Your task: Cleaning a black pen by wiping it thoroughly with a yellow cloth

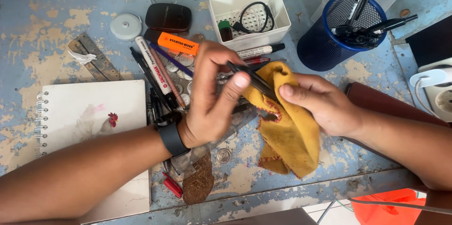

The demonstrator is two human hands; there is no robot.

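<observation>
At the far left of the worn blue worktop [56, 22] lies a spiral-bound notebook [94, 112] with a small rooster drawn on its white cover, and above it a metal ruler [94, 58] and a round white tape measure [125, 26]. Further right, a dark oval case [168, 16] sits beside an orange highlighter [178, 43], with a white marker [153, 67] and several pens and coins scattered beneath. The left hand [212, 98], a dark band on its wrist, is closed around a black pen [252, 78], thumb and fingers pinching its near end above the clutter. Behind it stands a white plastic box [275, 8] holding a black cable and a small bottle. The pen's other end runs into a yellow cloth [292, 126], which drapes down onto the worktop. The right hand [325, 105] grips that cloth, the thumb pressing the fabric against the pen. Behind the right hand a blue mesh cup [325, 46] holds several black pens. A brown flat case [381, 105] lies under the right forearm, and a white power socket [440, 91] sits at the right edge.
</observation>
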